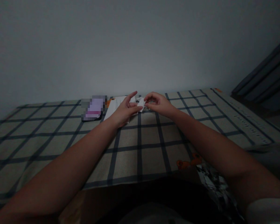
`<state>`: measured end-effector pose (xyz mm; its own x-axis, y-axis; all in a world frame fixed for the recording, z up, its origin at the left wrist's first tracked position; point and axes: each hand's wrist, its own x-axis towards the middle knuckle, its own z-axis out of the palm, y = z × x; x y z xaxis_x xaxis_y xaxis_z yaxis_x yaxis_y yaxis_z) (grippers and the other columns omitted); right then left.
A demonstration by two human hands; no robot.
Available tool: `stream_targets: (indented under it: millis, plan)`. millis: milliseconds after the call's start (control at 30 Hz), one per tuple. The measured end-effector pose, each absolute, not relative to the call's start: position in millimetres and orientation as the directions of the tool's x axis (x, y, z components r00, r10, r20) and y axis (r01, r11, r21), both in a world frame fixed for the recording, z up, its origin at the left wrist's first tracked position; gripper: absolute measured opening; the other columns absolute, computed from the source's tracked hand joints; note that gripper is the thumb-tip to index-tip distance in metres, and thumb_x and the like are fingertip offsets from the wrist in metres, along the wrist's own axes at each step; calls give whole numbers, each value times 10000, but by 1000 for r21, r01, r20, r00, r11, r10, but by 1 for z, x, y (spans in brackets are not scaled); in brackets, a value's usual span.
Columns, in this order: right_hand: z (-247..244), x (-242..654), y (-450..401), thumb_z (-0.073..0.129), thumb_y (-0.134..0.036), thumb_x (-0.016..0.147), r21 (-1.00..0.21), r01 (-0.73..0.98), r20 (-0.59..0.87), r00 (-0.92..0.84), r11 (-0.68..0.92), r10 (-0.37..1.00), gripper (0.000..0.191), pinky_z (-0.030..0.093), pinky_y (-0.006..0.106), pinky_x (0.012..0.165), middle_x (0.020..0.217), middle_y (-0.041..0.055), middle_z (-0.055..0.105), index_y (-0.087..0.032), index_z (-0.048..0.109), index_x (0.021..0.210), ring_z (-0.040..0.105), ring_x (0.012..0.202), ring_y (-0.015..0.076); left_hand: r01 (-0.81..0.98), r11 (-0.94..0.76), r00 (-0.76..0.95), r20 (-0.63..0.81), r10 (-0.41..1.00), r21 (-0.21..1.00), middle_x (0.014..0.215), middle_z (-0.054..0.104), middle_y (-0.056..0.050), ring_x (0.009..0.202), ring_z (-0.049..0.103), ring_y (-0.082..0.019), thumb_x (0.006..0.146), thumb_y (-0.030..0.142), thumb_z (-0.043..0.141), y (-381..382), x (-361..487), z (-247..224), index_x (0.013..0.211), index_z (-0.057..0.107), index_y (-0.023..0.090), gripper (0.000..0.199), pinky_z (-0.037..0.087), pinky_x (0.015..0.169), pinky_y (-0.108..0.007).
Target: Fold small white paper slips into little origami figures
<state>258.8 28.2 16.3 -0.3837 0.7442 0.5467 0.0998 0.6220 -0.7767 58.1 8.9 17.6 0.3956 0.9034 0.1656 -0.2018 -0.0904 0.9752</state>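
Note:
Between my hands is a small folded piece of white paper [142, 103], held just above the tablecloth. My left hand [126, 109] pinches its left side between thumb and a finger, with the index finger raised. From the other side, the thumb and fingertips of my right hand [160, 104] close on the paper's right edge. Beneath and beside my left hand lies a flat white sheet [112, 109] with faint print. The exact folds are too small to make out.
A phone [93, 108], partly pixelated, lies left of the sheet. The checked tablecloth [149, 158] reaches a plain wall [140, 46] behind. Dark curtain folds [266, 68] hang at the right. Something crumpled and shiny [217, 183] sits below the table's front edge.

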Motion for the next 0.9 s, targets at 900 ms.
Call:
stream_targets:
  millis: [900]
  plan:
    - [22, 261, 20, 551, -233, 907, -165, 412, 752, -535, 896, 385, 88, 424, 316, 739, 838, 51, 596, -187, 619, 875, 543, 817, 184, -141, -237, 272, 268, 924, 961, 671, 601, 83, 546, 552, -65, 644, 172, 820, 9, 61, 18, 1357, 471, 223, 795, 390, 530, -184]
